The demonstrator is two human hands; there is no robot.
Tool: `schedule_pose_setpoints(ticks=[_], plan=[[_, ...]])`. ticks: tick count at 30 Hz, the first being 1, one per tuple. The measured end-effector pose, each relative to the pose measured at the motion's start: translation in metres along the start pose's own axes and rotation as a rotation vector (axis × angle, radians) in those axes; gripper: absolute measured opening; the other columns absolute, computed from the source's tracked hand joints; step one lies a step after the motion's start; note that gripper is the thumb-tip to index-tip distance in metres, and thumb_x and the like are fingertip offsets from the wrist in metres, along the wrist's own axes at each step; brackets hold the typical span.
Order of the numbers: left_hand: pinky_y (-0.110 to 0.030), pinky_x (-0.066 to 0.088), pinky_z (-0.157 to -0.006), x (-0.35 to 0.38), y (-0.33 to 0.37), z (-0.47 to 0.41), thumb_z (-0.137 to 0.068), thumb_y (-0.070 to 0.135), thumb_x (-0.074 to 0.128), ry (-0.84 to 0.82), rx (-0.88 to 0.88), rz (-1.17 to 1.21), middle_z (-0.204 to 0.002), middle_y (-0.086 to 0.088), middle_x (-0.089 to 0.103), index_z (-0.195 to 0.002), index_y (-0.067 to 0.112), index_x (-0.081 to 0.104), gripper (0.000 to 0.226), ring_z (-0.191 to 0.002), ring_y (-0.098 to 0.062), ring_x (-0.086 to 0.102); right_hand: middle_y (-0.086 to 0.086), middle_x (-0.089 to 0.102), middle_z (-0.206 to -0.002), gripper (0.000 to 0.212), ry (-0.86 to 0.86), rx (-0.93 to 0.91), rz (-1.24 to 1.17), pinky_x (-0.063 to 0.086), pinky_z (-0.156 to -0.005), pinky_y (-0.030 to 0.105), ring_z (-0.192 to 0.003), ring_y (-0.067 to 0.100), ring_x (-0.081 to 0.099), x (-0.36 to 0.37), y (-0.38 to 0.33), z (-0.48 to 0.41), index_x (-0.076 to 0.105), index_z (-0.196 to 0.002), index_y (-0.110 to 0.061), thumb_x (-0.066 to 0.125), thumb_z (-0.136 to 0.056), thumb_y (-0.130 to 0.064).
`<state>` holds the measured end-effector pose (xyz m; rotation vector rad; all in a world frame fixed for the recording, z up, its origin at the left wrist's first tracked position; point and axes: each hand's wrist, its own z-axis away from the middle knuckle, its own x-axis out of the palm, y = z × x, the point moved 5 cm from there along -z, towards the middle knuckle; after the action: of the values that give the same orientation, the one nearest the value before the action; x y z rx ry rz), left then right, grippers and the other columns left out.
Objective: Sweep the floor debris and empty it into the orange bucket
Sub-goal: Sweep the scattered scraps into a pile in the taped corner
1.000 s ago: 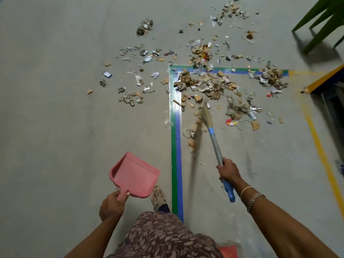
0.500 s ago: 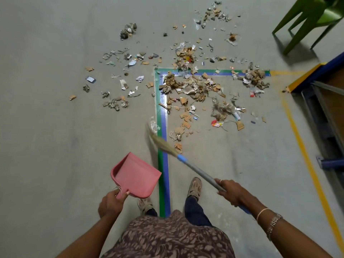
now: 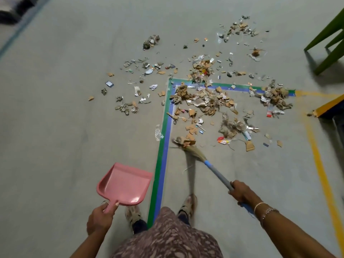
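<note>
Scraps of cardboard, paper and foil, the debris (image 3: 206,101), lie scattered across the grey floor ahead, thickest around the corner of the green and blue tape (image 3: 168,116). My right hand (image 3: 242,192) grips the grey and blue handle of a straw broom (image 3: 193,150), whose bristles touch the nearest cardboard pieces. My left hand (image 3: 99,216) holds the handle of a pink dustpan (image 3: 124,184), which hangs empty above the floor, left of the tape. No orange bucket is in view.
Green chair legs (image 3: 327,43) stand at the upper right. A yellow and blue frame edge (image 3: 329,107) juts in at the right, above a yellow floor line (image 3: 323,174). My two feet (image 3: 188,203) straddle the tape line.
The broom head swung from left of the tape back to the right and now meets the nearest scraps. The dustpan stayed in place. The view tilted slightly.
</note>
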<state>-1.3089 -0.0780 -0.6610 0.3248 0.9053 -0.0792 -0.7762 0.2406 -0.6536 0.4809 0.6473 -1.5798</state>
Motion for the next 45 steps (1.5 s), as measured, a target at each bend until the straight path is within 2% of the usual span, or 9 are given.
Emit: schedule_pose_setpoints(ticks=[3, 7, 11, 17, 22, 27, 38, 40, 45], plan=[[-0.039, 0.056, -0.071, 0.004, 0.019, 0.017, -0.058, 0.097, 0.048, -0.015, 0.021, -0.046, -0.069, 0.003, 0.071, -0.08, 0.028, 0.072, 0.076, -0.069, -0.025, 0.067, 0.011, 0.069, -0.101, 0.024, 0.111, 0.006, -0.107, 0.06, -0.067, 0.038, -0.08, 0.028, 0.07, -0.033, 0.004, -0.016, 0.06, -0.109, -0.014, 0.063, -0.091, -0.028], [-0.038, 0.054, -0.072, 0.014, 0.048, 0.024, -0.063, 0.095, 0.05, -0.033, 0.075, -0.073, -0.081, 0.003, 0.075, -0.094, 0.029, 0.074, 0.077, -0.079, -0.028, 0.068, 0.006, 0.066, -0.081, 0.027, 0.23, -0.015, -0.281, 0.051, -0.039, 0.029, -0.045, 0.02, 0.065, -0.051, 0.01, -0.014, 0.06, -0.115, -0.016, 0.063, -0.09, -0.026], [-0.037, 0.055, -0.068, 0.023, 0.085, 0.028, -0.067, 0.093, 0.046, -0.064, 0.17, -0.13, -0.078, 0.0, 0.073, -0.083, 0.029, 0.071, 0.07, -0.075, -0.03, 0.066, 0.005, 0.064, -0.084, 0.042, 0.239, -0.04, -0.363, 0.055, -0.043, 0.033, -0.057, 0.023, 0.066, -0.045, 0.017, 0.005, 0.055, -0.131, -0.018, 0.064, -0.091, -0.03], [-0.035, 0.051, -0.072, 0.024, 0.121, 0.032, -0.08, 0.072, 0.063, -0.051, 0.216, -0.233, -0.101, -0.007, 0.074, -0.103, 0.032, 0.072, 0.048, -0.092, -0.036, 0.067, 0.009, 0.066, -0.091, 0.058, 0.07, -0.067, -0.444, 0.055, -0.04, 0.037, -0.047, 0.023, 0.062, 0.004, 0.027, 0.047, 0.053, -0.136, -0.029, 0.075, -0.083, -0.036], [-0.033, 0.045, -0.069, 0.02, 0.129, 0.036, -0.082, 0.059, 0.072, -0.055, 0.222, -0.252, -0.102, -0.01, 0.074, -0.103, 0.03, 0.073, 0.036, -0.092, -0.036, 0.066, 0.009, 0.063, -0.074, 0.06, -0.167, -0.031, -0.354, 0.053, -0.043, 0.034, -0.048, 0.021, 0.058, 0.048, 0.025, 0.07, 0.049, -0.143, -0.021, 0.071, -0.087, -0.023], [-0.033, 0.044, -0.07, 0.017, 0.12, 0.033, -0.082, 0.061, 0.073, -0.064, 0.247, -0.258, -0.106, -0.012, 0.073, -0.109, 0.032, 0.073, 0.04, -0.095, -0.037, 0.066, 0.004, 0.062, -0.083, 0.06, -0.323, 0.034, -0.214, 0.058, -0.051, 0.036, -0.053, 0.018, 0.061, 0.07, 0.026, 0.071, 0.05, -0.14, -0.016, 0.074, -0.086, -0.023], [-0.036, 0.045, -0.073, -0.008, 0.061, 0.018, -0.08, 0.063, 0.073, -0.095, 0.188, -0.038, -0.111, -0.015, 0.073, -0.117, 0.027, 0.073, 0.052, -0.098, -0.04, 0.065, 0.011, 0.063, -0.117, 0.03, -0.023, 0.274, -0.125, 0.054, -0.054, 0.03, -0.085, 0.023, 0.058, 0.063, 0.0, 0.078, 0.056, -0.112, -0.014, 0.065, -0.086, -0.025], [-0.036, 0.045, -0.073, -0.015, 0.05, 0.015, -0.079, 0.063, 0.074, -0.1, 0.181, -0.017, -0.11, -0.015, 0.073, -0.119, 0.027, 0.073, 0.053, -0.098, -0.041, 0.065, 0.013, 0.062, -0.114, 0.024, 0.064, 0.304, -0.194, 0.044, -0.046, 0.025, -0.082, 0.024, 0.056, 0.065, -0.012, 0.081, 0.053, -0.107, -0.011, 0.062, -0.089, -0.023], [-0.036, 0.052, -0.074, -0.027, 0.011, -0.011, -0.064, 0.083, 0.063, -0.119, 0.173, 0.039, -0.09, -0.006, 0.075, -0.103, 0.032, 0.076, 0.065, -0.087, -0.036, 0.067, 0.01, 0.06, -0.086, 0.018, 0.276, 0.346, -0.425, 0.057, -0.055, 0.035, -0.059, 0.025, 0.064, 0.072, -0.04, 0.101, 0.051, -0.096, -0.008, 0.061, -0.084, -0.018]])
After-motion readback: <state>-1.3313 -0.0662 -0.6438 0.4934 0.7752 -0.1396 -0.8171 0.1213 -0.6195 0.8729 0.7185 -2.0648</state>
